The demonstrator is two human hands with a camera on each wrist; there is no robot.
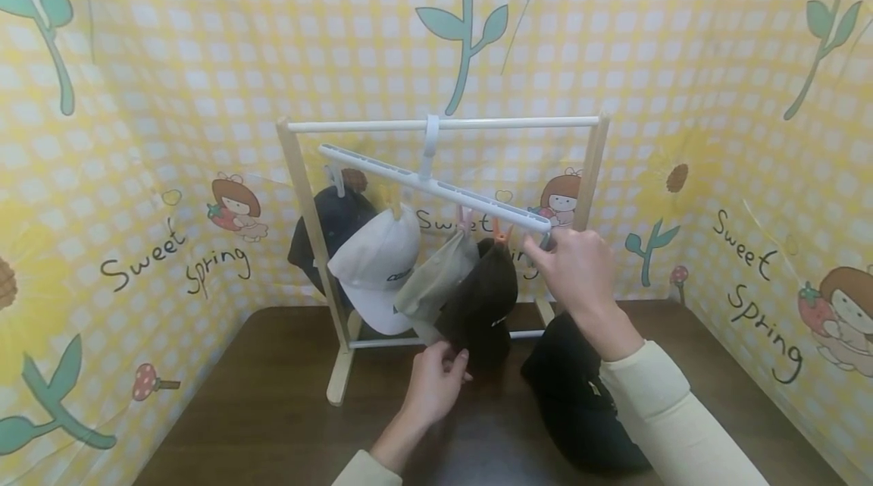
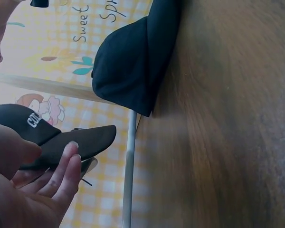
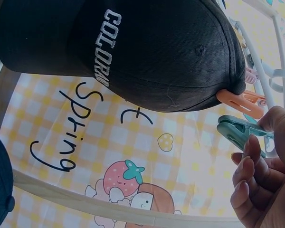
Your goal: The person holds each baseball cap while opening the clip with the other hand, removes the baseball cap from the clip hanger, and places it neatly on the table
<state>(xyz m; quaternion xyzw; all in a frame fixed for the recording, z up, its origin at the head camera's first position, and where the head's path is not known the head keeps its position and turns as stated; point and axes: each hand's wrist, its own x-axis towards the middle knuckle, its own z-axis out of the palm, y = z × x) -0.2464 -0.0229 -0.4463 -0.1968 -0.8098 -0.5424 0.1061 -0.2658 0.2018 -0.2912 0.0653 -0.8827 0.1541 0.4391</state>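
Observation:
My right hand (image 1: 583, 274) is at the lowered right end of a white clip hanger (image 1: 382, 164). Its thumb and fingers pinch a green clip (image 3: 237, 133), which has nothing in its jaws. Just beside it, an orange clip (image 3: 242, 102) bites the crown of a dark cap (image 1: 487, 289) with white lettering. My left hand (image 1: 436, 384) is low by that cap's brim (image 2: 80, 142), fingers extended and loosely bent, fingertips overlapping the brim in the left wrist view. A beige cap (image 1: 439, 274), a white cap (image 1: 378, 258) and a black cap (image 1: 341, 217) also hang from the tilted hanger.
The hanger hooks over the white top bar (image 1: 518, 123) of a wooden rack (image 1: 593, 167). Another black cap (image 1: 573, 402) lies on the brown table (image 1: 259, 410), right of the rack and below my right forearm. Patterned cloth (image 1: 204, 54) encloses the back and sides.

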